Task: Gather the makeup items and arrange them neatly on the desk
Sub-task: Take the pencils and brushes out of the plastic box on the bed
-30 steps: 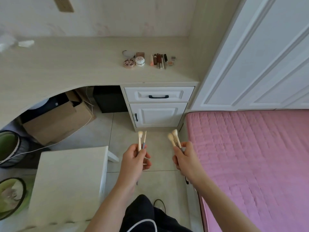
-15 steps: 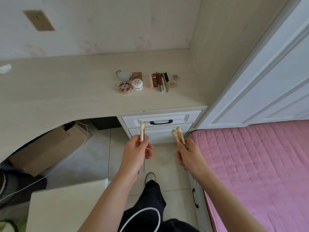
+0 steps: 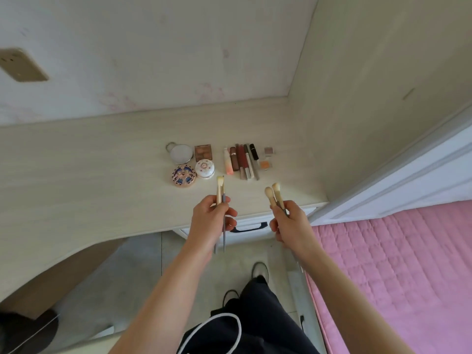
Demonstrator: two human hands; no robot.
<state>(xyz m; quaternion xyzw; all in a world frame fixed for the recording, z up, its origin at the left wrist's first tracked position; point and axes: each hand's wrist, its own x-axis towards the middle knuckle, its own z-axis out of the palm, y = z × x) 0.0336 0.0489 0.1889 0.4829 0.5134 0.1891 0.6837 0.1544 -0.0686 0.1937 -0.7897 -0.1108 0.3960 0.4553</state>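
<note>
Gripping: I see both hands up over the desk's front edge, each curled round a pair of brushes, bristles pointing away.
Left hand [image 3: 209,221]: fingers wrapped on the left brush pair [image 3: 221,192], flat pale tips up, thin grey handles sticking out below the fist.
Right hand [image 3: 291,223]: closed round the right brush pair [image 3: 273,194], two rounded cream heads side by side above the knuckles.
Gap: hands apart, not touching each other or the desk [image 3: 89,175].
Makeup row: beyond the hands, toward the right end of the desk.
Round items: white compact [image 3: 180,153] at the back, patterned blue compact [image 3: 183,176] in front of it, floral white jar [image 3: 204,169] just right of that.
Palette: brown eyeshadow palette [image 3: 203,152] beside the white compact.
Tubes: lip tubes and pencils [image 3: 242,160] lying parallel, close together.
Small pans: two small pans [image 3: 266,158] just right of the tubes.
Below: drawer handle [image 3: 249,228] between the hands, under the edge.
Right: pink bedspread [image 3: 396,264].
Wall: socket plate [image 3: 21,65] upper left.
</note>
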